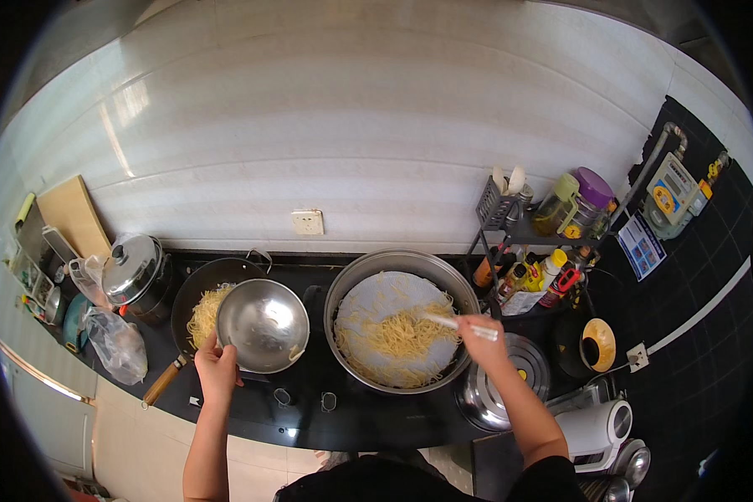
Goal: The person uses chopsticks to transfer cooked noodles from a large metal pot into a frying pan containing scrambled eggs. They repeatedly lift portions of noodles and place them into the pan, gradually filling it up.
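Note:
My left hand (216, 371) grips the rim of a steel bowl (262, 323), which has only a few noodle scraps near its edge. Partly behind that bowl, a black wok (191, 282) with a wooden handle holds a heap of yellow noodles (206, 315). In my right hand (482, 339) is a pair of pale chopsticks (442, 321); their tips reach into the noodles (403, 336) in a wide steel steamer pot (335, 370). Those noodles lie on a white mesh liner (367, 301), mostly gathered at its middle and lower edge.
Left of the wok stand a lidded pot (132, 276) and a plastic bag (116, 345). At right are a steel lid (521, 357), a rack (527, 233) with bottles and jars, and a white appliance (593, 433). Two stove knobs (305, 400) sit at the counter's front.

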The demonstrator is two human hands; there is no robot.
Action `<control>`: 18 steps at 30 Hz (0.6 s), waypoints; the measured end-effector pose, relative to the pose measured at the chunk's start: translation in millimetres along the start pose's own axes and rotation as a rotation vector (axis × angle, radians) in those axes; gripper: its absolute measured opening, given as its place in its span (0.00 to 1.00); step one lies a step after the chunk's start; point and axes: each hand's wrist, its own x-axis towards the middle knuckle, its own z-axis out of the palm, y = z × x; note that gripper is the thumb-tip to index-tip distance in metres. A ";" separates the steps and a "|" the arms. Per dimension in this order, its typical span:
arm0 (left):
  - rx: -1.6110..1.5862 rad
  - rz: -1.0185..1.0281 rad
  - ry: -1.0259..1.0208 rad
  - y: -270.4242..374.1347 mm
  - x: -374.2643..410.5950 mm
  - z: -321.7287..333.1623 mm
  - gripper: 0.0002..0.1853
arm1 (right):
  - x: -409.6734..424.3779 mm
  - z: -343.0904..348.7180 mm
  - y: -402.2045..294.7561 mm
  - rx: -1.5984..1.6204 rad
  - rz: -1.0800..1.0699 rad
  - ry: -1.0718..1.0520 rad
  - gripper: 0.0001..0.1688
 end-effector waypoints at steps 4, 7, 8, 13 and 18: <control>-0.031 0.026 -0.004 0.0 -4.4 7.2 0.24 | 3.8 -6.0 6.9 -0.170 -0.042 0.081 0.12; -0.024 0.026 -0.002 -0.8 -8.1 8.8 0.24 | -18.9 6.5 -3.5 -0.092 -0.230 -0.009 0.12; -0.018 0.022 -0.004 -1.6 -9.3 8.3 0.24 | -23.1 7.8 -11.7 -0.053 -0.158 -0.066 0.11; -0.027 0.016 -0.001 -1.9 -12.0 3.7 0.24 | -11.5 -13.7 -21.9 -0.198 0.002 0.147 0.13; -0.046 0.015 -0.007 -3.5 -13.2 -0.6 0.24 | -39.3 3.6 -18.4 -0.190 -0.180 0.063 0.07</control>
